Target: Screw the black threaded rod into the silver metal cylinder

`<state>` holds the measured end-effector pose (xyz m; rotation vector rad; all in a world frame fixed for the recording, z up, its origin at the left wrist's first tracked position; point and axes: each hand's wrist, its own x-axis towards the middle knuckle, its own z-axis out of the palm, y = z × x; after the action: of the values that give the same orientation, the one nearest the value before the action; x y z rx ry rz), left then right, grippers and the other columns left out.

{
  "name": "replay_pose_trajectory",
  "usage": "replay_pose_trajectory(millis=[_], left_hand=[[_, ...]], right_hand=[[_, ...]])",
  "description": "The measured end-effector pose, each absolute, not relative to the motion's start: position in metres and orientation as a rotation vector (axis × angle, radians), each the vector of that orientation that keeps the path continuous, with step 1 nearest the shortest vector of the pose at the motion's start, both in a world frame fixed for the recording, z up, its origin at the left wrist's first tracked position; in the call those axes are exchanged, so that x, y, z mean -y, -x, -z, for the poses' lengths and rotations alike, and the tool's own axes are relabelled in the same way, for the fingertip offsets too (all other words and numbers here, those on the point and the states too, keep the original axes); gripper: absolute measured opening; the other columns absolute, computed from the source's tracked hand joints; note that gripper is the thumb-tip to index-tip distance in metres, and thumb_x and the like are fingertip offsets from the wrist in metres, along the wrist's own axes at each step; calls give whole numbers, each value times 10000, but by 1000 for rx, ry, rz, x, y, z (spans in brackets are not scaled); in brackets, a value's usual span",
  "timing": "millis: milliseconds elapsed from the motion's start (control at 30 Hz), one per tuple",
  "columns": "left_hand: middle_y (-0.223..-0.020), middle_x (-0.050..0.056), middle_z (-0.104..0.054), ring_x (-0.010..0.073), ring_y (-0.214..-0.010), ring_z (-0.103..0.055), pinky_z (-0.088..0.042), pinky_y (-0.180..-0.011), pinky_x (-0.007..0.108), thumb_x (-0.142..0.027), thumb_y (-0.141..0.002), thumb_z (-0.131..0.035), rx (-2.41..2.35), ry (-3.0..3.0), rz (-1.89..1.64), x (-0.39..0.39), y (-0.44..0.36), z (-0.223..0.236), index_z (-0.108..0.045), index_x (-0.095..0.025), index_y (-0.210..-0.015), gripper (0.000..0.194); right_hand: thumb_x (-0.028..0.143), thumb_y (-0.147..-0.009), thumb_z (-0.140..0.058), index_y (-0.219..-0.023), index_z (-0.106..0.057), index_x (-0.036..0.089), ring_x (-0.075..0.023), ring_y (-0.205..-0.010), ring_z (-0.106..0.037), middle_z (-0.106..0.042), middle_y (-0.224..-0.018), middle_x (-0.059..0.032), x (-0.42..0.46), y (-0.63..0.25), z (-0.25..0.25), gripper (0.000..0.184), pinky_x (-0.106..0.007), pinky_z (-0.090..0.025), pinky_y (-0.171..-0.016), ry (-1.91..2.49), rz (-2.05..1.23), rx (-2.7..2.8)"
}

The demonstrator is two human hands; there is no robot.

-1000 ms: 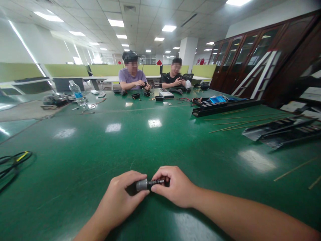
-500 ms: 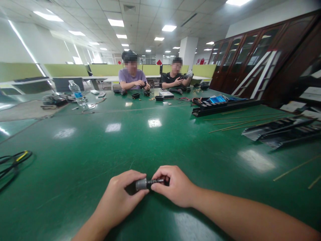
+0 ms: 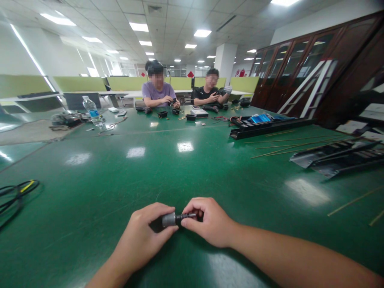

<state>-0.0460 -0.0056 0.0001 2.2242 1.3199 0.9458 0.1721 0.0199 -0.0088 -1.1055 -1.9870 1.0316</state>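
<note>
Low in the middle of the head view I hold a small grey cylinder (image 3: 169,219) with a dark ribbed neck and a thin metal shaft (image 3: 188,216). It lies sideways, just over the green tabletop. My left hand (image 3: 142,229) is closed around the grey cylinder, thumb below and forefinger above. At the dark ribbed neck, the thumb and fingers of my right hand (image 3: 210,224) pinch from the other side. The shaft points into my right palm, and its tip is partly hidden by curled fingers. I cannot make out the exact kind of part.
A black cable (image 3: 15,198) lies at the left. Metal channels (image 3: 330,160) and thin rods (image 3: 279,152) lie on the right. Two people sit across the green table (image 3: 126,176), among small black boxes (image 3: 162,115). A water bottle (image 3: 91,109) stands at far left.
My hands and the cylinder stay nearly still; the right fingers shift very slightly around the neck. Across the table, one person's head and gloved hand have moved a little.
</note>
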Motion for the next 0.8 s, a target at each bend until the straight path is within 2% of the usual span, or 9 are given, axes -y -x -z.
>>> replay_pose_trajectory(millis=[800], left_hand=[[-945,-23,-725,156,-855,-688,-536,-786,243,-262,-780,-753,-1357,-2224,-940,2,47,2,-701,-283,-1012,239]], right_hand=[[244,-764,-690,-816,-714,156,-107,-580,-506,-599,-655,13,-18,-172,9,105,-218,-375,-547,1109,-1095,1925]])
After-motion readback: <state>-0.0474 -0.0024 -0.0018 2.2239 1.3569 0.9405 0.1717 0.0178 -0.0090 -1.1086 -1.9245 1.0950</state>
